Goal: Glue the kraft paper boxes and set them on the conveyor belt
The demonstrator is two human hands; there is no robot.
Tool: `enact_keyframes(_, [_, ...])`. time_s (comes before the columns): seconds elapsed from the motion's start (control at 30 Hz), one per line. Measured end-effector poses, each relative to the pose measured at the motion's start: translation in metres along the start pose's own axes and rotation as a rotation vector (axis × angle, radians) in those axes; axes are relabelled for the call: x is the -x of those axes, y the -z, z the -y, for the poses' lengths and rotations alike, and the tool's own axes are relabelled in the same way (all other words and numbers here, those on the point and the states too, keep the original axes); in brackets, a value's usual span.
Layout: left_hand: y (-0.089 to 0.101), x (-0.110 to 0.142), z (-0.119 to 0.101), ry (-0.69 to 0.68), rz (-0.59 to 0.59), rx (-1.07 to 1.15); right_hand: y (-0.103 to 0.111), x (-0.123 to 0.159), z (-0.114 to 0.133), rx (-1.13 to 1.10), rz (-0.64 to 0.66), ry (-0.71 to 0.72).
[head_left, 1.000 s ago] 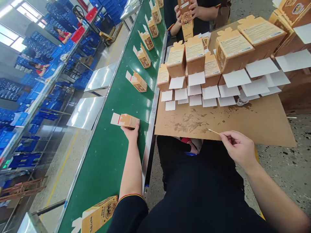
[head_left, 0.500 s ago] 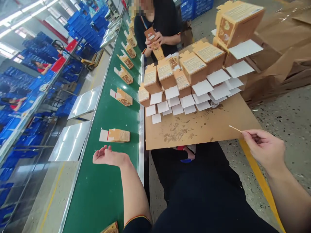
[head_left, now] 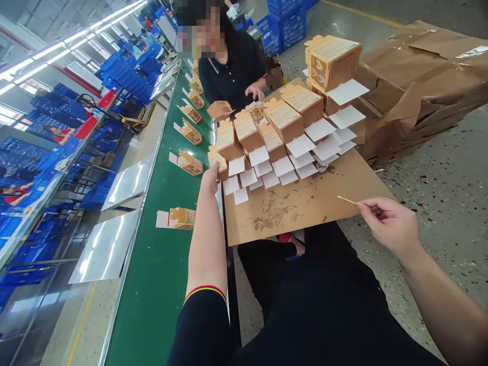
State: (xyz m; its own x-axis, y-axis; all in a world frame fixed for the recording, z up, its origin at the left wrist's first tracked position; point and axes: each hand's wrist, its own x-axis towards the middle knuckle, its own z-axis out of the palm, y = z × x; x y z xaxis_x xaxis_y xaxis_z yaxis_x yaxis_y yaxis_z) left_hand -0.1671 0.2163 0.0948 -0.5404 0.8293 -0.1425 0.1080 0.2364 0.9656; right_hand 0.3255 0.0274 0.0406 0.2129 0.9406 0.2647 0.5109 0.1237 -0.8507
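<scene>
In the head view my right hand (head_left: 392,223) pinches a cotton swab (head_left: 346,200) by one end, its white tip pointing left over the cardboard sheet (head_left: 305,213). My left hand (head_left: 211,178) reaches forward to the near left end of the stacked cartons and closes on the side of a small brown carton (head_left: 217,158); some of its fingers are hidden. Several more printed cartons (head_left: 292,116) are piled on the cardboard, their white flaps (head_left: 301,146) sticking out towards me. Beside my left forearm, an open carton (head_left: 183,218) lies on the green conveyor belt (head_left: 152,284).
Further open cartons (head_left: 190,162) stand in a row along the belt. Across the cardboard, a co-worker (head_left: 240,76) in a dark shirt handles a brown carton (head_left: 220,110). Large brown paper-wrapped bundles (head_left: 423,96) lie at the right. Blue crates (head_left: 282,25) stand behind.
My left hand has moved from above the belt forward and right to the carton stack. My right hand keeps the swab and appears further left. The co-worker's carton has moved down towards the belt.
</scene>
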Motion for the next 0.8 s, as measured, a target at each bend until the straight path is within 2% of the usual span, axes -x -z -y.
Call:
enact_keyframes(0.07, [0.016, 0.02, 0.005, 0.002, -0.053, 0.077, 0.003, -0.006, -0.001, 0.042, -0.024, 0.015])
enact_keyframes(0.17, [0.046, 0.069, 0.021, -0.084, -0.101, 0.271, 0.0, -0.03, 0.002, 0.146, -0.019, 0.116])
enact_keyframes(0.23, [0.061, 0.11, 0.037, -0.107, -0.048, 0.324, -0.009, -0.057, 0.005, 0.233, 0.051, 0.202])
enact_keyframes(0.3, [0.064, 0.151, 0.056, -0.089, 0.033, 0.327, -0.022, -0.085, 0.007, 0.323, 0.153, 0.244])
enact_keyframes(0.4, [0.047, 0.202, 0.081, -0.083, 0.115, 0.298, -0.042, -0.121, 0.008, 0.433, 0.299, 0.247])
enact_keyframes(0.53, [0.014, 0.24, 0.099, -0.051, 0.115, 0.363, -0.056, -0.141, 0.014, 0.65, 0.463, 0.237])
enact_keyframes(0.67, [-0.001, 0.255, 0.103, 0.111, 0.164, 0.468, -0.061, -0.145, 0.027, 0.813, 0.598, 0.225])
enact_keyframes(0.8, [-0.005, 0.253, 0.101, 0.137, 0.174, 0.494, -0.057, -0.149, 0.034, 0.862, 0.631, 0.216])
